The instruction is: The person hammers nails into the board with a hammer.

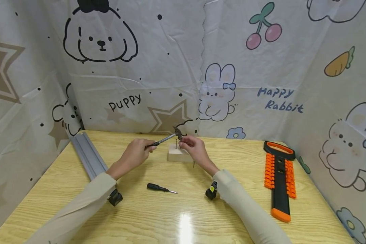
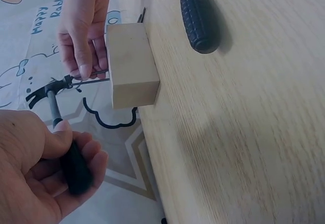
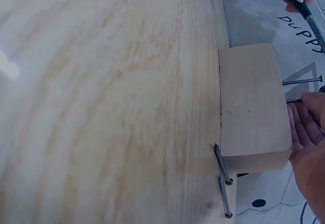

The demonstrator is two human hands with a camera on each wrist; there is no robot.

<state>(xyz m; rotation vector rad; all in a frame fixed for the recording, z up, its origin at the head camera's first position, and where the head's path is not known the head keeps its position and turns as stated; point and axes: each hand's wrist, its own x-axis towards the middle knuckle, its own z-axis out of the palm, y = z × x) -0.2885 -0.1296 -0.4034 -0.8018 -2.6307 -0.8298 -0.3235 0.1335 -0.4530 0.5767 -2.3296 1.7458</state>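
A small claw hammer (image 2: pixel 54 102) is gripped by its black handle in my left hand (image 1: pixel 137 150), its head close to the nail tops. Below it a pale wooden block (image 1: pixel 178 156) lies on the table, with one nail (image 3: pixel 302 81) standing upright from its top. Thumb and fingers of my right hand (image 1: pixel 196 149) pinch a second nail (image 3: pixel 293 100) upright at the block's top, beside the first. In the right wrist view, loose nails (image 3: pixel 222 165) lie on the table by the block's end.
A black-handled screwdriver (image 1: pixel 158 187) lies on the wooden table (image 1: pixel 134 217) nearer to me. Along the left edge is a grey grooved rail (image 1: pixel 88 152). An orange and black folding tool (image 1: pixel 280 183) lies at right. Printed cloth (image 1: pixel 170 67) encloses the back and sides.
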